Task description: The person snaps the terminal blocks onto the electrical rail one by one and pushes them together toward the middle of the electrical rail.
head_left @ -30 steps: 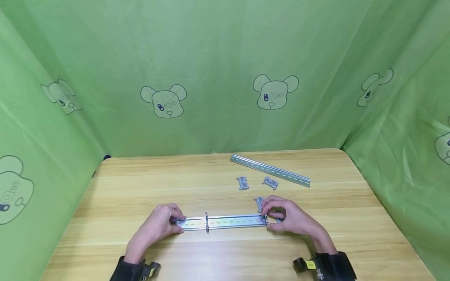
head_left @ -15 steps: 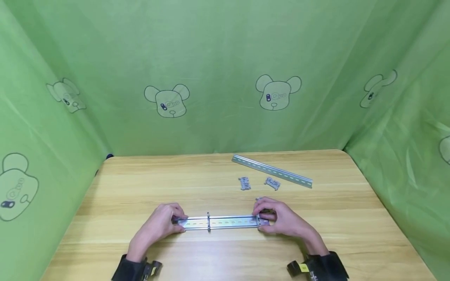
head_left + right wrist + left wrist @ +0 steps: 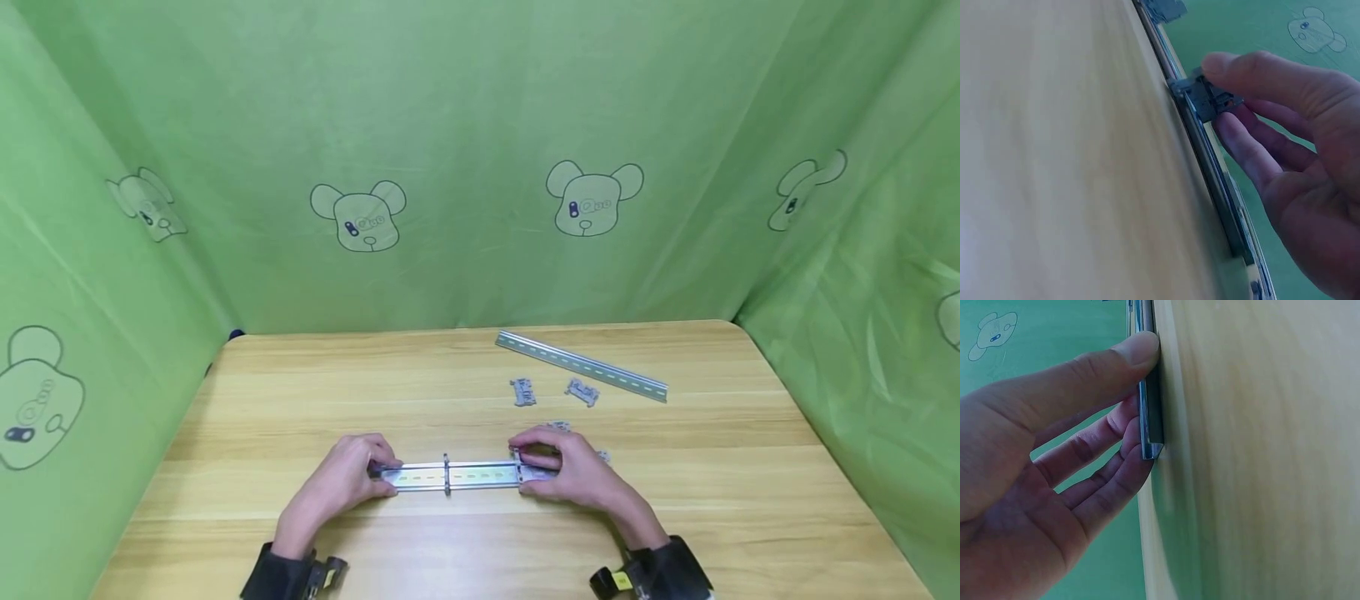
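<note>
A slotted metal DIN rail [image 3: 480,476] lies lengthwise across the front of the table. My left hand [image 3: 341,479] holds its left end, thumb on the near edge and fingers at the far edge. In the left wrist view, the thumb presses along the side of the rail [image 3: 1144,419]. One thin grey terminal block [image 3: 447,475] stands upright across the rail, left of its middle. Further right, my right hand [image 3: 577,472] pinches a second grey terminal block [image 3: 1207,97] between thumb and fingers. That block sits across the rail, which continues under my right hand.
Another slotted rail [image 3: 581,366] lies at an angle at the back right of the wooden table [image 3: 315,383]. Loose grey terminal blocks [image 3: 522,392] lie in front of it, with some partly hidden behind my right hand. Green curtains [image 3: 465,167] surround the table.
My right hand has moved left along the rail with the terminal block, from near the right end toward the first block. My left hand keeps its hold on the left end.
</note>
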A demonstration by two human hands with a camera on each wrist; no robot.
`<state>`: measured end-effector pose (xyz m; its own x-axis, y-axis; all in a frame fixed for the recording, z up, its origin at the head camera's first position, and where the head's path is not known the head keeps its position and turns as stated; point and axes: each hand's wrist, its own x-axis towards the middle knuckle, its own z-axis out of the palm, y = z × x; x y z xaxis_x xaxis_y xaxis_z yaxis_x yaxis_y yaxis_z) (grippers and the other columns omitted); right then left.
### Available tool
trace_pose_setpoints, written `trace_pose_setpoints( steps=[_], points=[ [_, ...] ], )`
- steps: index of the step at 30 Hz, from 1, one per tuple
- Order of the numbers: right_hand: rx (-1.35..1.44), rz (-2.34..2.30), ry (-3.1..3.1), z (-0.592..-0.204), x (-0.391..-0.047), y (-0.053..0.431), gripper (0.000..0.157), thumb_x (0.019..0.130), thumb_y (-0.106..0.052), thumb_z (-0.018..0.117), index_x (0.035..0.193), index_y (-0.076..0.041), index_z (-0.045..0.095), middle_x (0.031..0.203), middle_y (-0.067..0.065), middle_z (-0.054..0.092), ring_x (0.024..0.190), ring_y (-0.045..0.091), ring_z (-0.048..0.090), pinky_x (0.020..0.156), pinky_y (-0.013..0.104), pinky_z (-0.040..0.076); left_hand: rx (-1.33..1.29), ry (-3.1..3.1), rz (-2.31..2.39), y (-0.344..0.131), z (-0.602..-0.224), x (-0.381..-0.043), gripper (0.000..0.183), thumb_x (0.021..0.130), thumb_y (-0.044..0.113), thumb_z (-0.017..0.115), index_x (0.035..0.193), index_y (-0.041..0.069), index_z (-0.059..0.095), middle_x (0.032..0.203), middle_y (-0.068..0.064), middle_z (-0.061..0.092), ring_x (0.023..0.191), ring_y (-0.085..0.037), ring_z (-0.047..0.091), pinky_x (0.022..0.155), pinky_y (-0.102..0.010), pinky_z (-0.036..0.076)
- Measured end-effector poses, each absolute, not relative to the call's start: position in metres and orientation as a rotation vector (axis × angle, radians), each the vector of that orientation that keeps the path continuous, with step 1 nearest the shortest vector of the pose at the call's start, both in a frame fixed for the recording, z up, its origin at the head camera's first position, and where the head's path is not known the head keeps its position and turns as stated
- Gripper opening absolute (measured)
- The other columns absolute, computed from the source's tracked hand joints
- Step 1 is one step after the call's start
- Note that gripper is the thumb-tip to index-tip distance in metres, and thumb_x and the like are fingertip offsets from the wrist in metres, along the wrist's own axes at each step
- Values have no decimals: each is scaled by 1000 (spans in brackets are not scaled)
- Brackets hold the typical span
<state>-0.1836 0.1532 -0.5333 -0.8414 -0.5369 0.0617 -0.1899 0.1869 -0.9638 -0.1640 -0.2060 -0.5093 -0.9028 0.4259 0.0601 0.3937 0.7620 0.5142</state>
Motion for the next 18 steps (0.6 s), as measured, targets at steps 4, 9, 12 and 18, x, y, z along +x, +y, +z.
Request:
trace_pose_setpoints(
  steps=[4,9,12,18],
  points=[
    [-725,-1721,2190,-535,-182,145,59,67,5,84,122,5,62,128,17,57,116,30,59,92,28,52,677,2895,812,-206,-509,-164,33,65,19,88,95,9,79,95,3,70,84,-15,65,75,-34,57],
    [-738,-1742,2205,-537,-181,134,58,66,7,83,120,7,62,125,17,59,115,31,60,92,28,52,688,2889,834,-206,-507,-164,33,65,19,88,94,8,79,95,1,71,83,-16,65,74,-35,57],
    [-742,-1738,2220,-537,-180,127,56,66,7,83,118,8,63,123,18,60,113,31,61,91,28,53,689,2888,838,-205,-507,-163,33,65,19,88,94,7,79,94,0,71,83,-17,65,74,-35,57],
    [-767,-1696,2258,-535,-180,110,55,66,7,83,117,8,64,121,18,62,111,30,62,90,29,53,672,2880,848,-205,-506,-164,33,65,18,88,95,7,79,95,0,71,84,-18,65,74,-35,57]
  ],
)
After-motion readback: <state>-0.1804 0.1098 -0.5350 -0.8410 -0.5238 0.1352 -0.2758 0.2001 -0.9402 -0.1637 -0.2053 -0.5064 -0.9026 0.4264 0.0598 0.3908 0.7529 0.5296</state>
